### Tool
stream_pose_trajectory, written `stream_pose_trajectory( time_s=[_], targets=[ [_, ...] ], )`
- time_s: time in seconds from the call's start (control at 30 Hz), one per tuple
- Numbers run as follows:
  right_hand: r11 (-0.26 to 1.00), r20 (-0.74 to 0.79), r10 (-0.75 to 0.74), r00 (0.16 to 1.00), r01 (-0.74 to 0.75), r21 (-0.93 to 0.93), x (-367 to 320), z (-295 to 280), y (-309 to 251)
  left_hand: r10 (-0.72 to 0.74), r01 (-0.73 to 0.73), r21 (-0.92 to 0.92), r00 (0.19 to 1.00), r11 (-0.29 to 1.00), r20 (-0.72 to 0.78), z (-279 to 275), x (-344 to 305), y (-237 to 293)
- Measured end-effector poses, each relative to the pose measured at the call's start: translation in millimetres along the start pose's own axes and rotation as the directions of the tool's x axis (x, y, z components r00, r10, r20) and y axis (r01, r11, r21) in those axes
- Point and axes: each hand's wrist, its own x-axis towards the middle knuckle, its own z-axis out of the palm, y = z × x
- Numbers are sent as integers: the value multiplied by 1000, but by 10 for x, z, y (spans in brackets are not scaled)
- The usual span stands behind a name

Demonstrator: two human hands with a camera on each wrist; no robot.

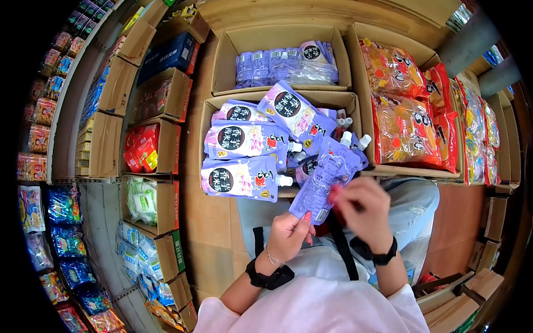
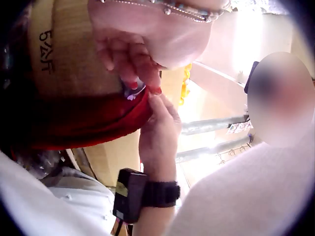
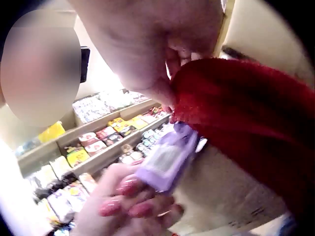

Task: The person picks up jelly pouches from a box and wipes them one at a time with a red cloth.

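Observation:
A purple spout pouch [image 1: 327, 180] with a white cap slants over the front edge of the near box. Its bottom end is pinched between the thumb and fingers of my left hand [image 1: 286, 236]. My right hand [image 1: 366, 205], slightly blurred, is at the pouch's side and grips a red cloth [image 3: 236, 98]. The cloth lies against the pouch in the right wrist view and hangs wide across the left wrist view. Beside the held pouch, more purple pouches [image 1: 241, 139] lie piled on the near cardboard box [image 1: 208, 111], their spouts toward the right.
Behind stands a second cardboard box [image 1: 219, 61] of purple packs. Red and clear snack bags [image 1: 402, 130] fill a box on the right. Shelves with boxed and bagged goods line the left, including a red bag [image 1: 141, 147]. My knees are close under the near box.

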Motion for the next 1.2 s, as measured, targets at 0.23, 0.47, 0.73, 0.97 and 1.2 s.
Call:
stream_pose_trajectory(
  time_s=[0.23,0.47,0.73,0.97,1.2],
  targets=[
    [999,-72,-25,997,27,24,65,70,-9,295,-324,273,945,906,141,-105,18,45],
    [971,129,-224,966,210,115,14,55,-131,535,-578,417,814,702,227,-119,106,168],
    [947,182,-297,937,266,178,37,97,-239,565,-617,475,780,627,267,-104,95,184],
    [940,150,-307,940,275,200,90,140,-275,579,-627,544,763,557,287,-103,116,218],
    [992,-31,-119,992,120,24,234,41,-106,587,-637,556,753,534,298,-101,42,242]
  ],
)
